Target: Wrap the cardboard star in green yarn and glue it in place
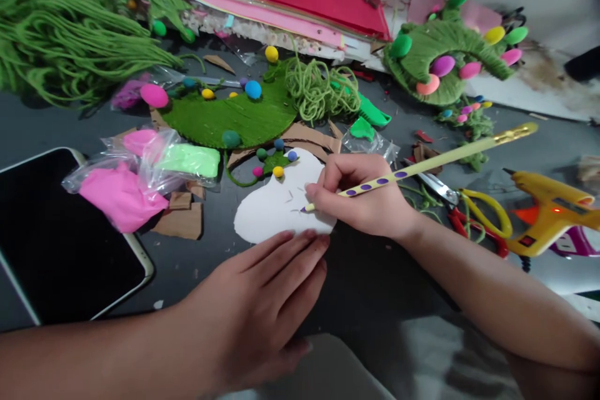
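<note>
A white paper cutout (262,212) with rounded edges lies on the dark table, carrying several short pencil marks. My left hand (267,294) rests flat with fingers stretched out, its fingertips on the cutout's lower edge. In my right hand (363,197) is a pale yellow pencil (440,161) with purple dots, its tip touching the paper near the marks. A small green piece with coloured balls (277,162) lies over the cutout's top edge. Just behind is a green yarn-wrapped crescent (234,115) with coloured balls.
A tablet (60,237) and bagged pink clay (122,194) lie left. Green yarn (70,31) fills the back left. Scissors (487,212) and a yellow glue gun (553,209) lie right; a decorated green wreath (422,56) stands behind. Cardboard scraps (180,219) lie near the tablet.
</note>
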`<state>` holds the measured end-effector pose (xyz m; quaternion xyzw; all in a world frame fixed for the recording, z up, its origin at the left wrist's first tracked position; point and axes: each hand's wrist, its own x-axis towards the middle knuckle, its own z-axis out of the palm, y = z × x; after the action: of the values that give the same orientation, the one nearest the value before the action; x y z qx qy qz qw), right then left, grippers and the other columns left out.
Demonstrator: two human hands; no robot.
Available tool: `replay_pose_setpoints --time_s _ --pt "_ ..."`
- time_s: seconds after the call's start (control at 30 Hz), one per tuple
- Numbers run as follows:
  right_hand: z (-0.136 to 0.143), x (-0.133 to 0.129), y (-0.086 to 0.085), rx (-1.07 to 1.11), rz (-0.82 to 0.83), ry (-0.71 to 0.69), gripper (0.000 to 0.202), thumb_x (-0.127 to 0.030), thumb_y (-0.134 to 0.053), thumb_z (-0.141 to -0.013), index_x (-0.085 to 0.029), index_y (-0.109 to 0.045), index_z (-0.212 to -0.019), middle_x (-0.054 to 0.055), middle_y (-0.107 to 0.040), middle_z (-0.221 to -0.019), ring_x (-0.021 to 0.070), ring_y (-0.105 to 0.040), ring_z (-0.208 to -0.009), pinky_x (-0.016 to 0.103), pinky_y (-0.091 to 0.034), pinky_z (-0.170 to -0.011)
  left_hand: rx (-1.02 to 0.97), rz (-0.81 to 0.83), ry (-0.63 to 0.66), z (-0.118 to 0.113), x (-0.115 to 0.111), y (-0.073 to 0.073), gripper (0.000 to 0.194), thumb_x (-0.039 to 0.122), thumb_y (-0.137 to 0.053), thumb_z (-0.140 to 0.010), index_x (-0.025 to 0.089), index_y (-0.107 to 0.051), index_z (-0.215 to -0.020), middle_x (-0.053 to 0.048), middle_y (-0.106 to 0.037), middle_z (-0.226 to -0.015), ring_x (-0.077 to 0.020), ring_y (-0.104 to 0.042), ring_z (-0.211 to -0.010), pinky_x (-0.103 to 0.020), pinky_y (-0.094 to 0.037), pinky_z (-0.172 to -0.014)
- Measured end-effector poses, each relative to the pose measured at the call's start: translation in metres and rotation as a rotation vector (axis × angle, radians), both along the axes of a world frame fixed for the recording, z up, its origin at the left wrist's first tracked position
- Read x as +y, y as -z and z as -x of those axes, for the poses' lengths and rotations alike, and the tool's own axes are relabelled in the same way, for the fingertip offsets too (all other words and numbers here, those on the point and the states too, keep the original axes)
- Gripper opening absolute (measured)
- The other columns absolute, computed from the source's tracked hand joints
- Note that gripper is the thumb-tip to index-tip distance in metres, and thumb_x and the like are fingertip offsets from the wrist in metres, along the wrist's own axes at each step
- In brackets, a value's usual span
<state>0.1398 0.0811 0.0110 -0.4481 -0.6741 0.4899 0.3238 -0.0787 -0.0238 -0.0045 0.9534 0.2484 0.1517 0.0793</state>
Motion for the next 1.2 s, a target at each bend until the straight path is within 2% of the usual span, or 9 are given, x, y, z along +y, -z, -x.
replay_pose_setpoints --time_s 0.23,0.5,1.2 --pt "0.0 -0.009 -0.001 -0.039 -0.019 0.044 0.032 -0.021 -0.083 -0.076 -0.016 -0.056 -0.059 -0.004 -0.055 -0.056 0.0061 -0.043 -0.053 0.018 -0.033 -0.046 -0.024 0.039 -0.011 0.0 0.0 0.001 0.071 0.055 -0.063 -0.095 0.007 -0.055 -0.146 -0.019 -0.052 -0.159 -0.0332 -0.048 -0.149 -0.043 -0.027 -0.131" --pt "0.002 -0.011 0.002 -0.036 -0.036 0.076 0.029 -0.019 -0.083 -0.076 -0.015 -0.058 -0.061 -0.004 -0.057 -0.057 0.0061 -0.045 -0.054 0.018 -0.035 -0.047 -0.051 0.052 -0.012 0.0 0.0 0.002 0.067 0.052 -0.063 -0.095 0.006 -0.057 -0.144 -0.02 -0.053 -0.158 -0.0339 -0.049 -0.147 -0.046 -0.036 -0.128" --pt "0.001 -0.012 0.002 -0.063 -0.071 0.041 0.031 -0.019 -0.08 -0.081 -0.016 -0.057 -0.06 -0.003 -0.058 -0.057 0.0062 -0.045 -0.054 0.018 -0.035 -0.046 -0.039 0.061 -0.025 -0.002 -0.002 0.003 0.068 0.051 -0.064 -0.095 0.006 -0.055 -0.146 -0.021 -0.05 -0.16 -0.0343 -0.047 -0.15 -0.044 -0.025 -0.132"
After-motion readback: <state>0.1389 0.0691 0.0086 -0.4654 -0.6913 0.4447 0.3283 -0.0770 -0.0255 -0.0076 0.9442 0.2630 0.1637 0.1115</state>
